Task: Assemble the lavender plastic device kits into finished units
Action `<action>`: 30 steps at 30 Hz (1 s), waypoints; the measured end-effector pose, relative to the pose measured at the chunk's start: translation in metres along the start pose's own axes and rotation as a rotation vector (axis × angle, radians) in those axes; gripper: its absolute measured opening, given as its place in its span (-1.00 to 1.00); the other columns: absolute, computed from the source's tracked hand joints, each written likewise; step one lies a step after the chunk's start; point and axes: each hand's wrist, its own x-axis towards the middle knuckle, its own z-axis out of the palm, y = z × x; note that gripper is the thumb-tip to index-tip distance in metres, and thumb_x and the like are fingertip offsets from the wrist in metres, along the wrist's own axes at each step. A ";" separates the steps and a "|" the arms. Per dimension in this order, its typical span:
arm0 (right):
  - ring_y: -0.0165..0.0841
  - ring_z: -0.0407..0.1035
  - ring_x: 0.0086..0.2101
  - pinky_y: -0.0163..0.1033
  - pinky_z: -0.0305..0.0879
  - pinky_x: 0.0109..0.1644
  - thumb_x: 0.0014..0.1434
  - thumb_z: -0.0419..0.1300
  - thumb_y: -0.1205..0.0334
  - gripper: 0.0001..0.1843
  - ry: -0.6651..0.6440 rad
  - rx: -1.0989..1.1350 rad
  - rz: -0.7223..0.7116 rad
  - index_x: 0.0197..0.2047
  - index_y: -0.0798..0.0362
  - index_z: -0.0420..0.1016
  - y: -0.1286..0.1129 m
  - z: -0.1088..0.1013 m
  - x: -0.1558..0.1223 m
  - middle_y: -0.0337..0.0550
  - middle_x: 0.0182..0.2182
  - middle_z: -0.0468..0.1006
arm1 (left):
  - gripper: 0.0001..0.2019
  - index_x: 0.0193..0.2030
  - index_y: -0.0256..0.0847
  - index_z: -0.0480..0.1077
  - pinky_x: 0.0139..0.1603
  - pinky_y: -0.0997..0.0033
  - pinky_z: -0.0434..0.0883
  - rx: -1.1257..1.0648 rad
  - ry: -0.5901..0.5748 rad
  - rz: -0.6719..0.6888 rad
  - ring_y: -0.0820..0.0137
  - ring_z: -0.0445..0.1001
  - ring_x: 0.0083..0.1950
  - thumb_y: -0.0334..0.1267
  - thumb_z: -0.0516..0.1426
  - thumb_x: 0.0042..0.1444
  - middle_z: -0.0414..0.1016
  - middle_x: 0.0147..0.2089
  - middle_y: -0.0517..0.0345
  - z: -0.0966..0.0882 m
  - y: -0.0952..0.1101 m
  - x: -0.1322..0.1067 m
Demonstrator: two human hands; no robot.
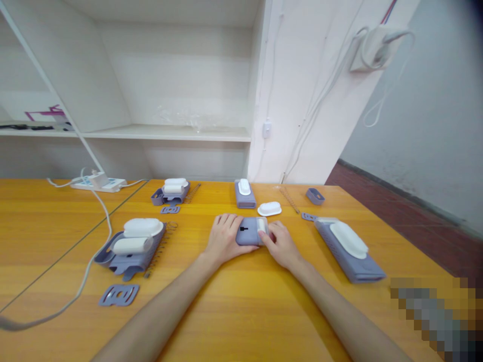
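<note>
My left hand (222, 239) is closed around the left end of a grey-purple plastic case (247, 237), which lies sideways low over the table. A small black mark shows on its upper face. My right hand (281, 245) grips the case's right end, its thumb against a short white cylinder (261, 224) set there. The fingers' undersides are hidden. Just beyond the hands, a white oval cap (269, 208) rests on the table. Behind it stands another grey-purple case (245, 197) with a white oval piece (244, 187) on top.
Similar parts sit left: a near case (134, 262), a far case (176, 193), springs (160, 251) and a slotted plate (119, 295). On the right are a large case (349, 264), a spring (290, 200) and an oval ring (315, 196). A white cable (107, 216) crosses from the power strip (98, 183).
</note>
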 end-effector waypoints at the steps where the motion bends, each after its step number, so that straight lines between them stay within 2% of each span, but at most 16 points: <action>1: -0.35 0.17 -0.42 -0.24 0.10 -0.34 0.20 0.01 -0.01 -0.60 -0.001 -0.002 -0.002 -0.59 0.01 0.11 0.000 0.000 0.000 -0.22 -0.56 0.28 | -0.32 -0.06 -0.21 0.30 -0.09 0.12 0.22 0.001 0.001 0.001 0.14 0.31 -0.11 0.27 0.15 -0.21 0.40 -0.15 -0.04 0.000 0.000 0.000; 14: -0.34 0.18 -0.41 -0.24 0.08 -0.33 0.18 0.03 -0.02 -0.61 0.022 -0.029 -0.021 -0.57 0.01 0.13 -0.003 -0.001 0.001 -0.22 -0.56 0.29 | -0.34 -0.05 -0.19 0.30 -0.09 0.13 0.21 0.005 0.013 -0.009 0.13 0.32 -0.10 0.24 0.16 -0.21 0.39 -0.14 -0.04 0.001 0.000 0.000; 22: -0.33 0.19 -0.39 -0.24 0.05 -0.31 0.23 -0.04 0.00 -0.57 0.027 -0.077 0.011 -0.60 0.02 0.12 -0.001 0.000 0.002 -0.21 -0.57 0.33 | -0.32 -0.04 -0.22 0.30 -0.07 0.11 0.22 0.031 0.001 -0.003 0.12 0.32 -0.10 0.24 0.16 -0.20 0.40 -0.12 -0.06 0.005 -0.001 -0.001; 30: -0.30 0.23 -0.32 -0.22 0.01 -0.29 0.25 -0.05 0.00 -0.58 0.033 -0.143 0.041 -0.57 0.02 0.22 -0.002 0.002 0.001 -0.18 -0.50 0.42 | -0.31 -0.02 -0.22 0.30 -0.06 0.11 0.23 0.035 -0.010 0.004 0.11 0.33 -0.09 0.26 0.14 -0.19 0.40 -0.12 -0.07 0.007 -0.002 -0.002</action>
